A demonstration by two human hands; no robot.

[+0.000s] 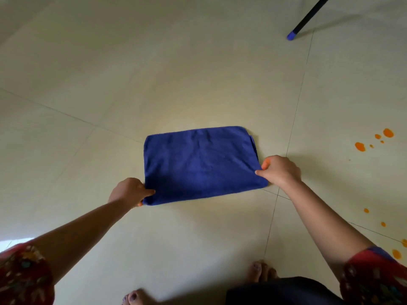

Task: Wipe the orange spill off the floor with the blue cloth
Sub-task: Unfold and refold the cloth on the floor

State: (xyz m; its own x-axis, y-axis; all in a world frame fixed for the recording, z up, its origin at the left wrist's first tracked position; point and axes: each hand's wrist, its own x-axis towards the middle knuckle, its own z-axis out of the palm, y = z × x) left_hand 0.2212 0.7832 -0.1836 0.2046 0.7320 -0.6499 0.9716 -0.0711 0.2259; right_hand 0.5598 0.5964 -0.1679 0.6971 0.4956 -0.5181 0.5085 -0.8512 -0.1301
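A blue cloth [201, 164] lies folded in a flat rectangle on the pale tiled floor [154, 80] in the middle of the view. My left hand [128, 191] pinches its near left corner. My right hand [279, 170] pinches its near right corner. The orange spill [360, 146] is a scatter of drops on the floor to the right of the cloth, with more drops [396, 253] trailing toward the lower right edge. The cloth does not touch any of them.
A black pole with a blue tip [291, 36] rests on the floor at the top right. My bare feet [261, 271] stand near the bottom edge. Tile joints cross the floor by my right hand.
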